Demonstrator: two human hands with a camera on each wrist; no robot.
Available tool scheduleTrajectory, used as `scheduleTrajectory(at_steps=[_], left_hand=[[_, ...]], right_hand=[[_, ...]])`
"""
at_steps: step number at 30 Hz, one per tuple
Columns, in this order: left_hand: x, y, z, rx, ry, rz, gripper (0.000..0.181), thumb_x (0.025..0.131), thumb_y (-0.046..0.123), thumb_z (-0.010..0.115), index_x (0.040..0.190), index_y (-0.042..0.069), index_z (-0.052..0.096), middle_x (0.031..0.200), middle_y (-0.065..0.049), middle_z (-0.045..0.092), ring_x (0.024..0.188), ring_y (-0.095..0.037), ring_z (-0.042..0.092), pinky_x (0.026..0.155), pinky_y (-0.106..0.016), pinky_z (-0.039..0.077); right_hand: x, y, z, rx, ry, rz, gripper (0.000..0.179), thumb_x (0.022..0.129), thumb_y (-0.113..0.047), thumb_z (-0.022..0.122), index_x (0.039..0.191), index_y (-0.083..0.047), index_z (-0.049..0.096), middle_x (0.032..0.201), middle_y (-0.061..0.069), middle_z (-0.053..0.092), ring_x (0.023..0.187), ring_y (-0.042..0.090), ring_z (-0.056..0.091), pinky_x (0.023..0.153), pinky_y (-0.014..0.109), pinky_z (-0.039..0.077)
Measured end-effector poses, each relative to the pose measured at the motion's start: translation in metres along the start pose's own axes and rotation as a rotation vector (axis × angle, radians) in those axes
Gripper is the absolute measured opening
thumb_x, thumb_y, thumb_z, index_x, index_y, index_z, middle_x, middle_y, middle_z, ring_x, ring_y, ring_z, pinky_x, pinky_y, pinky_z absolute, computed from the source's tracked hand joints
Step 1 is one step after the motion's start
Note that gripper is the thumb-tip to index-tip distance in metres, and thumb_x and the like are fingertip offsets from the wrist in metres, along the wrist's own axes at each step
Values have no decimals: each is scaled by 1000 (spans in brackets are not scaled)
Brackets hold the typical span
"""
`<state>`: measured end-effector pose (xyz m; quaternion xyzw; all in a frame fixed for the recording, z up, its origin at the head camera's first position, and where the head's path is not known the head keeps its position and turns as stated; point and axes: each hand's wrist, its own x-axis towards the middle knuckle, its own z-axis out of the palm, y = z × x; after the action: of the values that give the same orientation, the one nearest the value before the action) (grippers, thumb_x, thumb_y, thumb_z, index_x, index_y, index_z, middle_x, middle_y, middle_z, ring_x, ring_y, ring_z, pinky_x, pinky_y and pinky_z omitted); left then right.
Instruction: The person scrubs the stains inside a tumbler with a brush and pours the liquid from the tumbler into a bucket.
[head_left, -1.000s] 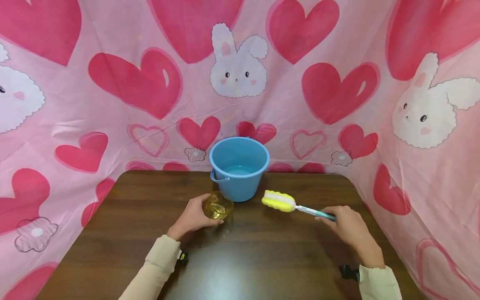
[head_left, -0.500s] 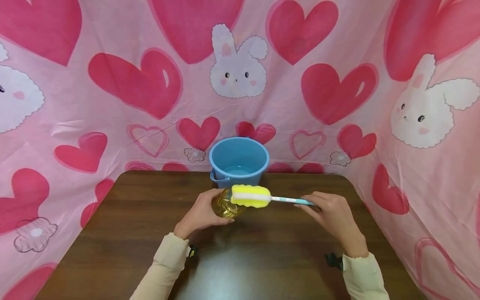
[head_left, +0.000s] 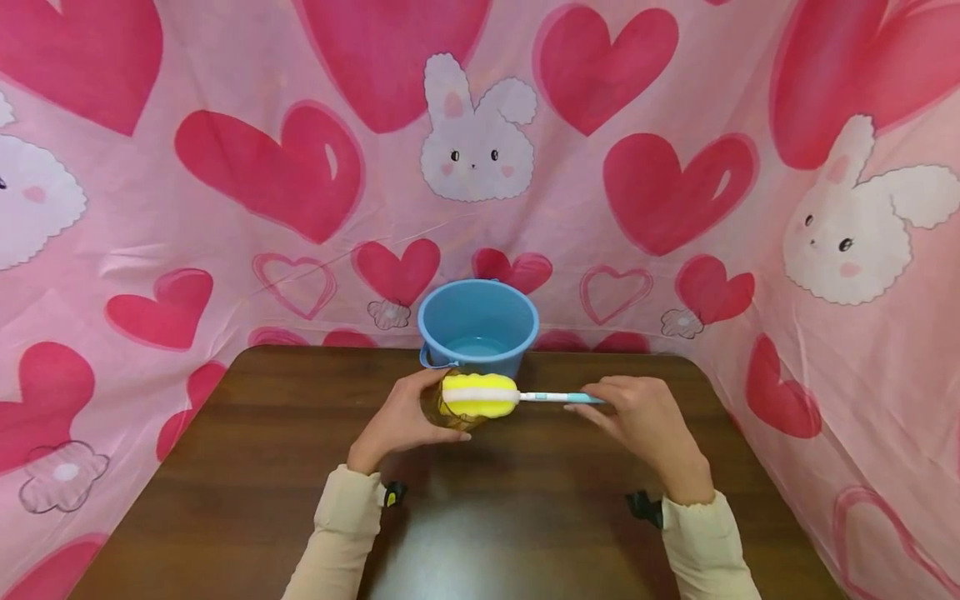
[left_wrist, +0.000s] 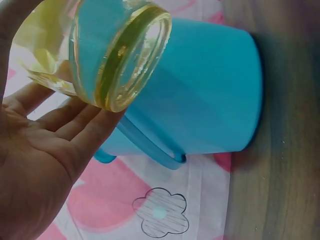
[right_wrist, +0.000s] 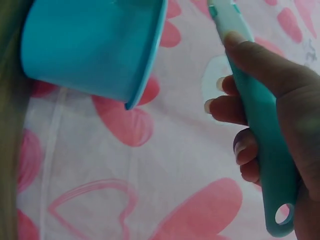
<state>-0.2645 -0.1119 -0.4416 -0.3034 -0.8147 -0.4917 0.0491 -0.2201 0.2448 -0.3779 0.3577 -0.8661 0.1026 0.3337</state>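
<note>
My left hand [head_left: 401, 421] grips an amber glass cup [left_wrist: 120, 65], tilted, its fingers and thumb around the side. In the left wrist view the cup's thick base faces the camera, in front of the bucket. My right hand [head_left: 648, 421] holds a sponge cup brush by its teal handle [right_wrist: 262, 120], thumb laid along the top and fingers curled underneath. The brush's yellow and white sponge head [head_left: 480, 395] points left and overlaps the cup's mouth in the head view, with some cup edge lines showing across its lower left part.
A light blue bucket [head_left: 431, 325] with some water in it stands at the back of the dark wooden table [head_left: 300, 408], just beyond the cup. Its handle hangs at the left side. A pink cloth [head_left: 570, 200] with hearts and rabbits surrounds the table.
The right hand has brought the brush leftward, from apart to overlapping the cup. The left hand has shifted slightly right with the cup. The bucket stays put.
</note>
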Motion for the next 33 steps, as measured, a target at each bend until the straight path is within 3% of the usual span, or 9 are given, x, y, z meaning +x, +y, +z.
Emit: scheduleTrajectory(at_steps=[3, 6, 11, 19, 25, 33], left_hand=[[2, 6, 0, -18, -2, 6, 84, 67, 28, 97, 140, 25, 56, 131, 8, 64, 120, -19, 60, 101, -44, 54], [3, 6, 2, -15, 6, 1, 83, 67, 27, 97, 139, 26, 57, 131, 8, 64, 120, -19, 60, 101, -45, 54], [1, 1, 6, 23, 1, -25, 80, 66, 33, 97, 136, 31, 58, 129, 13, 64, 119, -16, 60, 99, -45, 55], [-2, -1, 6, 69, -14, -70, 76, 64, 31, 98, 131, 26, 61, 123, 12, 66, 112, -17, 61, 94, -43, 57], [0, -1, 6, 72, -43, -53, 73, 64, 29, 98, 129, 25, 64, 120, 12, 67, 108, -17, 62, 91, -41, 58], [1, -6, 13, 80, -93, -10, 73, 62, 30, 99, 126, 21, 66, 114, 13, 68, 103, -12, 61, 93, -38, 57]], right_hand=[[8, -4, -4, -36, -22, 5, 31, 67, -27, 96, 87, -10, 78, 72, -1, 72, 59, 11, 64, 58, 31, 58], [15, -7, -6, -70, -20, -1, 34, 62, -25, 97, 85, -10, 78, 71, 0, 71, 59, 13, 64, 57, 31, 58], [22, -13, -2, -99, -23, -3, 33, 63, -25, 98, 86, -10, 78, 71, 0, 71, 61, 14, 64, 57, 31, 57], [27, -28, 7, -117, -26, 15, 30, 66, -23, 96, 85, -11, 77, 71, -2, 71, 64, 16, 63, 58, 32, 54], [33, -40, 10, -155, -40, 74, 27, 64, -19, 97, 77, -12, 74, 68, -3, 70, 63, 18, 61, 56, 31, 49], [33, -59, 14, -238, -122, 145, 28, 62, -17, 98, 71, -13, 73, 63, 0, 67, 59, 18, 56, 53, 29, 41]])
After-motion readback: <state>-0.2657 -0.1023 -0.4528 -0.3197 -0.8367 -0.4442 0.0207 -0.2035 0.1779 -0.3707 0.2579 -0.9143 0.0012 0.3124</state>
